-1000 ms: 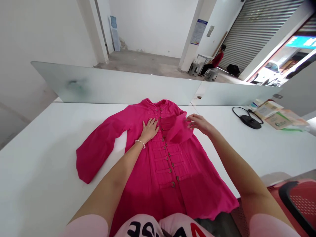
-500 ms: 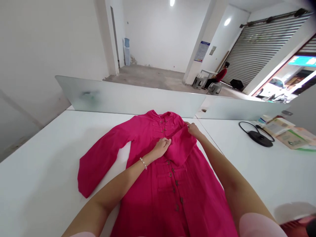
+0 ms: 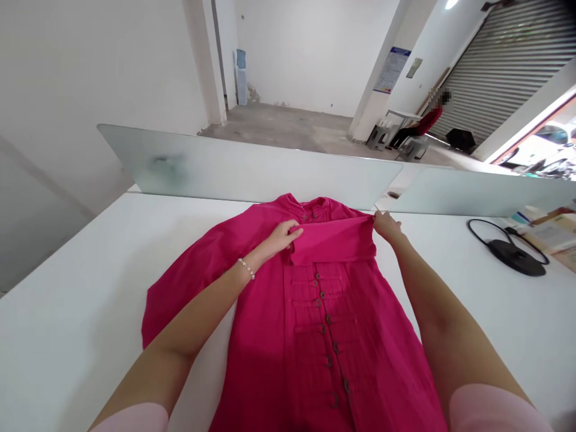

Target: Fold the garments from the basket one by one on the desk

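Observation:
A magenta long-sleeved jacket (image 3: 261,336) with a stand collar and dark knotted buttons lies front up on a white table. Its sleeve on the right (image 3: 333,240) is folded across the chest below the collar. My left hand (image 3: 282,237), with a beaded bracelet at the wrist, pinches the cuff end of that sleeve near the middle of the chest. At the sleeve's outer fold by the shoulder, my right hand (image 3: 387,227) has its fingers closed on the cloth. The other sleeve (image 3: 180,288) stretches out to the left, partly hidden behind my left forearm.
A low frosted glass panel (image 3: 243,168) runs along the back edge of the white table (image 3: 90,300). On the right lie a black round device with a cable (image 3: 517,258) and some boxes (image 3: 555,231). Beyond the panel, a person in red (image 3: 425,123) sits near grey stools.
The folded sleeve has been drawn straight across the chest. My left hand has moved up and left with the cuff, my right hand outward to the right. The view has shifted too.

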Tool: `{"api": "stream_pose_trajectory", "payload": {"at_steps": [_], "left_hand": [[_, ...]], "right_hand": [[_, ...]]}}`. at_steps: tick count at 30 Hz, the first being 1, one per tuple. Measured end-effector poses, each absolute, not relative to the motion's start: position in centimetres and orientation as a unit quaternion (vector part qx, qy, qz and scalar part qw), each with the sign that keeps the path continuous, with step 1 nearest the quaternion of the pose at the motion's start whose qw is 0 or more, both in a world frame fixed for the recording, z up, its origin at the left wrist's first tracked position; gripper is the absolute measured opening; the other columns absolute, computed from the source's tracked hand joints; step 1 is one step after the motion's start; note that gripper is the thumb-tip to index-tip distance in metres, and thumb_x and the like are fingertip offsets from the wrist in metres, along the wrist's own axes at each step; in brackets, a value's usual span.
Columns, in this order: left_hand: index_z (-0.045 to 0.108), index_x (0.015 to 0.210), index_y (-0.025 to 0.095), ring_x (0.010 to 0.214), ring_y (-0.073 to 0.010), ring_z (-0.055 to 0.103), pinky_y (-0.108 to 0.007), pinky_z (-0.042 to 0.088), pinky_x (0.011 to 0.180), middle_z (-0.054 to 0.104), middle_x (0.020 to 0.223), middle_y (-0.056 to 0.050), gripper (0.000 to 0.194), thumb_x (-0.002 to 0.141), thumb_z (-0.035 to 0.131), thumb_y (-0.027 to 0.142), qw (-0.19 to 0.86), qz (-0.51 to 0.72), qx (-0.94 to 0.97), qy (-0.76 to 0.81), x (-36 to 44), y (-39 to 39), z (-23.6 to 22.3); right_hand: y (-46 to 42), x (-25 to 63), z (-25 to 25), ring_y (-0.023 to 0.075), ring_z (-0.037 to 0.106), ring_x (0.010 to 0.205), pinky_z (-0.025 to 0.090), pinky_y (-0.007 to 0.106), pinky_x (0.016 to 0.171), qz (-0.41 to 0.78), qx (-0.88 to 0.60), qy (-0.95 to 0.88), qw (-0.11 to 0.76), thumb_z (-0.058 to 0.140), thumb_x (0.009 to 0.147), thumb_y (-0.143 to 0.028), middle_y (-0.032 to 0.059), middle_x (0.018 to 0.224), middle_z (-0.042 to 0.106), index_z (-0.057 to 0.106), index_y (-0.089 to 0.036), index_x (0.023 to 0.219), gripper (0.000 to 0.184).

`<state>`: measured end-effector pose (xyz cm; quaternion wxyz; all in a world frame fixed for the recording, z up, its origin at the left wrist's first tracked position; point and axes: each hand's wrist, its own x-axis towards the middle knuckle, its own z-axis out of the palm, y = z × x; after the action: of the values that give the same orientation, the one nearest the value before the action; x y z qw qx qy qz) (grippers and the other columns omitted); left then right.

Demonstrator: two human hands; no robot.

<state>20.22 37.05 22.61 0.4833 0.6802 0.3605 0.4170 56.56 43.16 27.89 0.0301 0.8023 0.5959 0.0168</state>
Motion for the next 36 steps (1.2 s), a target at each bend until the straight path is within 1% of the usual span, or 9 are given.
{"api": "stream_pose_trajectory", "payload": {"at_steps": [2, 5, 8, 11, 15, 20, 23, 28, 36], "left_hand": [[0.053, 0.085, 0.017, 0.058, -0.0110, 0.041, -0.023, 0.032, 0.056, 0.045, 0.066, 0.005, 0.033, 0.087, 0.061, 0.049, 0.487, 0.446, 0.639, 0.394, 19.9, 39.3, 22.1], [0.053, 0.080, 0.017, 0.061, -0.0112, 0.043, -0.024, 0.033, 0.059, 0.049, 0.068, 0.004, 0.017, 0.088, 0.061, 0.030, 0.416, 0.487, 0.622, 0.451, 19.7, 41.5, 20.9], [0.051, 0.078, 0.018, 0.066, -0.0131, 0.047, -0.026, 0.034, 0.064, 0.053, 0.072, 0.002, 0.014, 0.088, 0.061, 0.020, 0.332, 0.488, 0.621, 0.516, 19.8, 42.4, 19.5], [0.048, 0.085, 0.020, 0.075, -0.0157, 0.054, -0.028, 0.040, 0.072, 0.058, 0.081, -0.001, 0.012, 0.090, 0.056, 0.012, 0.295, 0.498, 0.587, 0.565, 20.1, 42.4, 18.3], [0.046, 0.095, 0.021, 0.084, -0.0196, 0.061, -0.032, 0.045, 0.082, 0.062, 0.091, -0.005, 0.013, 0.092, 0.052, 0.010, 0.276, 0.507, 0.555, 0.599, 20.5, 42.1, 17.5], [0.047, 0.103, 0.019, 0.088, -0.0226, 0.065, -0.036, 0.047, 0.086, 0.064, 0.092, -0.008, 0.013, 0.093, 0.049, 0.010, 0.258, 0.505, 0.550, 0.612, 20.6, 42.0, 17.4], [0.048, 0.102, 0.019, 0.088, -0.0220, 0.065, -0.036, 0.048, 0.087, 0.065, 0.094, -0.008, 0.013, 0.092, 0.051, 0.010, 0.261, 0.513, 0.536, 0.618, 20.5, 42.0, 17.4], [0.049, 0.096, 0.021, 0.082, -0.0199, 0.064, -0.034, 0.049, 0.085, 0.065, 0.089, -0.005, 0.011, 0.091, 0.054, 0.012, 0.252, 0.517, 0.543, 0.612, 20.5, 41.9, 17.4], [0.053, 0.100, 0.019, 0.080, -0.0206, 0.063, -0.035, 0.050, 0.085, 0.063, 0.088, -0.006, 0.021, 0.085, 0.058, 0.005, 0.240, 0.505, 0.551, 0.620, 19.6, 40.9, 18.4]], "right_hand": [[44.1, 56.9, 28.0, 0.0326, 0.058, 0.112, 0.040, 0.057, 0.098, 0.009, 0.807, 0.590, 0.023, 0.026, 0.101, -0.027, 0.0235, 0.124, 0.053, 0.053, -0.010, 0.125, 0.039], [45.2, 56.8, 27.5, 0.0345, 0.056, 0.115, 0.040, 0.058, 0.099, 0.000, 0.814, 0.581, 0.010, 0.027, 0.101, -0.028, 0.0251, 0.126, 0.053, 0.053, -0.009, 0.126, 0.041], [45.9, 56.2, 26.7, 0.0361, 0.056, 0.116, 0.039, 0.059, 0.100, -0.005, 0.819, 0.574, -0.006, 0.028, 0.101, -0.029, 0.0279, 0.128, 0.051, 0.054, -0.007, 0.126, 0.042], [45.7, 55.3, 25.9, 0.0373, 0.056, 0.117, 0.040, 0.059, 0.100, 0.003, 0.821, 0.570, -0.032, 0.030, 0.100, -0.029, 0.0299, 0.132, 0.047, 0.050, -0.004, 0.131, 0.044], [44.7, 53.0, 25.5, 0.0394, 0.050, 0.125, 0.041, 0.057, 0.101, 0.041, 0.799, 0.596, -0.071, 0.036, 0.097, -0.025, 0.0320, 0.140, 0.040, 0.038, -0.004, 0.143, 0.051], [43.0, 48.5, 23.5, 0.0338, 0.044, 0.135, 0.038, 0.051, 0.110, 0.040, 0.721, 0.687, -0.075, 0.037, 0.100, -0.034, 0.0222, 0.151, 0.038, 0.043, -0.013, 0.146, 0.051], [42.2, 46.2, 21.2, 0.0319, 0.039, 0.141, 0.036, 0.052, 0.113, 0.011, 0.701, 0.711, -0.056, 0.032, 0.103, -0.043, 0.0184, 0.155, 0.039, 0.041, -0.018, 0.151, 0.055], [41.3, 44.8, 19.1, 0.0301, 0.026, 0.151, 0.024, 0.053, 0.121, 0.006, 0.705, 0.708, -0.043, 0.027, 0.105, -0.046, 0.0154, 0.163, 0.029, 0.031, -0.017, 0.159, 0.061], [40.8, 44.4, 19.8, 0.0248, 0.025, 0.151, 0.022, 0.049, 0.123, 0.004, 0.720, 0.693, -0.046, 0.024, 0.105, -0.046, 0.0096, 0.164, 0.029, 0.030, -0.023, 0.160, 0.060]]}}
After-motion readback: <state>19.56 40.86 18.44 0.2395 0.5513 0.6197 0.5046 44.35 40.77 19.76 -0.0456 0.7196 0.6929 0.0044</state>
